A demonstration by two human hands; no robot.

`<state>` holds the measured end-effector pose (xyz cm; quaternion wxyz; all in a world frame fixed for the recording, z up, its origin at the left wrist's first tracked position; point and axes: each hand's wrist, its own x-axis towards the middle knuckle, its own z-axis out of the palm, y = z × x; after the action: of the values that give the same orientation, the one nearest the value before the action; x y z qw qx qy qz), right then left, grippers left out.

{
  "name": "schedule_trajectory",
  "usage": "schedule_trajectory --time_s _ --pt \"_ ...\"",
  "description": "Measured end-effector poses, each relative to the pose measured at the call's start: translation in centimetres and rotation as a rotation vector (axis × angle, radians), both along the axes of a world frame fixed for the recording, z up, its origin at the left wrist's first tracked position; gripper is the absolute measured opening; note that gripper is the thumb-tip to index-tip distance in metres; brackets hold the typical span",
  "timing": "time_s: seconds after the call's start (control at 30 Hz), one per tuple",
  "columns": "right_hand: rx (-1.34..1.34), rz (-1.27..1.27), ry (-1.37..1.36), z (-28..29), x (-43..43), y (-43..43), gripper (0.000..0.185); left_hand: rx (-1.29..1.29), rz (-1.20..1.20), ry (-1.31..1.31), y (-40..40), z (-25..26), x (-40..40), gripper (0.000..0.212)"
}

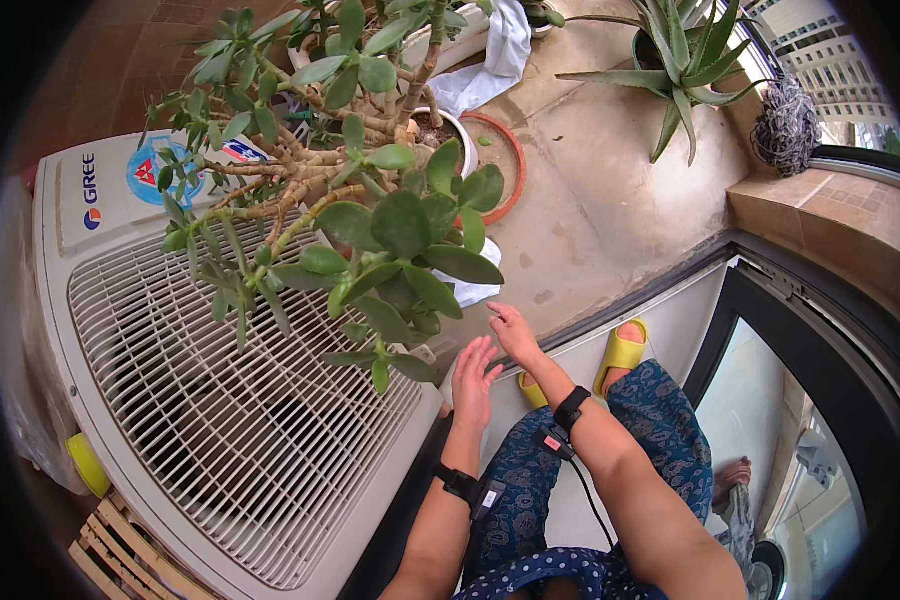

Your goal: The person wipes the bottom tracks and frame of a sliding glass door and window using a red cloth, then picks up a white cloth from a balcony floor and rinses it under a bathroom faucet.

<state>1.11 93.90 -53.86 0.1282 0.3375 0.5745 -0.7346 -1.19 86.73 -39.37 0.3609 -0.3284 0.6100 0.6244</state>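
Observation:
My left hand (473,384) is raised in front of the jade plant (401,225), fingers up and slightly spread, holding nothing. Beside it, my right hand (515,335) points toward the leaves with its fingers partly bent; nothing shows in it. Both hands appear just short of the lowest leaves, though the exact gap is hard to judge. Thick branches of the plant lean out of a white pot (468,150) and over the grille of a GREE air-conditioner outdoor unit (270,420). Behind the leaves lies a piece of white sheeting (480,277), partly covered.
An orange-red saucer (523,169) rests on the floor beside the pot. Farther back stand an aloe plant (675,67) and a bundle of tangled cord (786,127) on the tiled sill (825,202). A raised threshold (645,296) crosses before my feet; a dark-framed glass door (780,420) is at right.

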Motion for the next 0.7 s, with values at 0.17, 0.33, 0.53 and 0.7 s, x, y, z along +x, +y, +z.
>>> schedule_trajectory --time_s 0.17,0.33,0.53,0.7 --pt "0.284 0.090 0.072 -3.1 -2.6 -2.0 0.041 -0.037 0.029 0.024 -0.6 -2.5 -1.6 0.040" --pt "0.430 0.106 0.065 -6.4 -3.9 -3.3 0.045 -0.076 0.040 0.014 -0.7 -3.8 -2.7 0.038" --pt "-0.019 -0.013 0.201 -2.9 -2.8 -1.8 0.040 -0.115 0.061 -0.030 -0.2 -2.6 -2.5 0.038" --pt "-0.732 0.015 0.259 12.8 -1.2 3.5 0.038 -0.076 0.246 -0.123 -2.9 0.5 -2.0 0.047"
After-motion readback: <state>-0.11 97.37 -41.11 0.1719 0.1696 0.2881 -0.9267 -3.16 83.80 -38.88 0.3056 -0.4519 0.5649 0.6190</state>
